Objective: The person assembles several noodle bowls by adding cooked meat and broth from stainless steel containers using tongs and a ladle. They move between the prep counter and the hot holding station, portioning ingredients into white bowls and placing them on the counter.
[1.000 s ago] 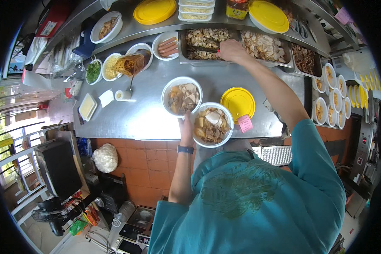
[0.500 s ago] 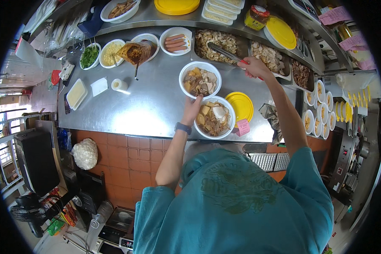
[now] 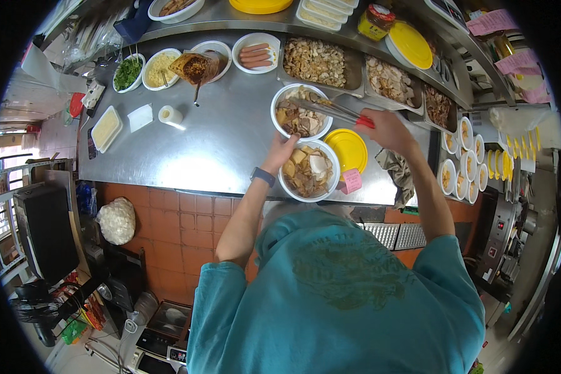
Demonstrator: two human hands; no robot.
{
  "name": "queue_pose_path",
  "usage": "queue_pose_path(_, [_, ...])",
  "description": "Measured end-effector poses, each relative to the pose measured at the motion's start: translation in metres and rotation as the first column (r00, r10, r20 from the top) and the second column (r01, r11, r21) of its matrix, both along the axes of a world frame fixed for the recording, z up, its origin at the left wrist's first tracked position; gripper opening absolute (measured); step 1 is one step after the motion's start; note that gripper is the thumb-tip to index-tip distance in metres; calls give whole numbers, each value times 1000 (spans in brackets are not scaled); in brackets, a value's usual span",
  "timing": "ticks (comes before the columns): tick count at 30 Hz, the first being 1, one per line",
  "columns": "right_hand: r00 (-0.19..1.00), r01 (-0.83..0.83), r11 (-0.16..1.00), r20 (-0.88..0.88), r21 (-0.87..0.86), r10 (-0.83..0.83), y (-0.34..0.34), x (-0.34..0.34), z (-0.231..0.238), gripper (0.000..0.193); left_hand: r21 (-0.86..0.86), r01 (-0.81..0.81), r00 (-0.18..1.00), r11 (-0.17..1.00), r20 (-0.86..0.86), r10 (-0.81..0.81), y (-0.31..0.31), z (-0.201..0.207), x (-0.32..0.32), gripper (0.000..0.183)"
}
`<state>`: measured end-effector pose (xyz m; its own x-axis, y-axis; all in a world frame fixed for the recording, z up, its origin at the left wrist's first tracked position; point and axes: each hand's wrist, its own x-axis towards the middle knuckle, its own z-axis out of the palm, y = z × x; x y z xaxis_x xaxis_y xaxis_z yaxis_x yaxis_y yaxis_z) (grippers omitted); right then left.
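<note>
My left hand (image 3: 281, 151) grips the near-left rim of a white bowl (image 3: 273, 118) holding sliced meat and other cut food. My right hand (image 3: 383, 129) is closed round the red handle of metal tongs (image 3: 338, 112), whose tips reach over the food in that bowl. Whether the tips pinch anything I cannot tell. Just nearer stands a second white bowl (image 3: 282, 184) with yellow chunks, brown pieces and a pale white piece. A yellow lid (image 3: 348, 149) lies beside it, with a pink paper slip (image 3: 352, 181) at its near edge.
Metal trays of chopped mushroom-like pieces (image 3: 315, 62), sliced meat (image 3: 388, 81) and darker meat (image 3: 441, 106) line the back right. Bowls of sausages (image 3: 255, 55), chopped greens (image 3: 128, 73) and minced garlic-like bits (image 3: 162, 70) stand farther left. A crumpled cloth (image 3: 394, 174) hangs at the front edge.
My right hand has brought the tongs from the tray of chopped pieces toward me and left, over the far bowl. My left hand still holds that bowl.
</note>
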<state>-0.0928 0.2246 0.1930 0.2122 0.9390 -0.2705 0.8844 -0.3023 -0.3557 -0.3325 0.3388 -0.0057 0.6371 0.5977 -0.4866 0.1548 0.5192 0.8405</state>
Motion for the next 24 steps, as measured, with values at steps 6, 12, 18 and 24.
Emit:
queue_pose_path(6, [998,56,998,0,4,-56,-8,-3,10,37,6,34,999,999,-10,-34,1,2,-4,64])
queue_pose_path(12, [997,83,997,5,5,-83,-15,7,15,38,39,20,1000,999,-5,-20,-1,-7,1,64])
queue_pose_path(18, [994,98,995,-51,-18,-99,-6,-4,2,35,53,22,1000,998,10,-23,-3,-11,0,66])
queue_pose_path(24, [983,169,986,-71,2,-169,0,15,7,34,6,16,999,1000,-27,-16,-5,-5,-1,66])
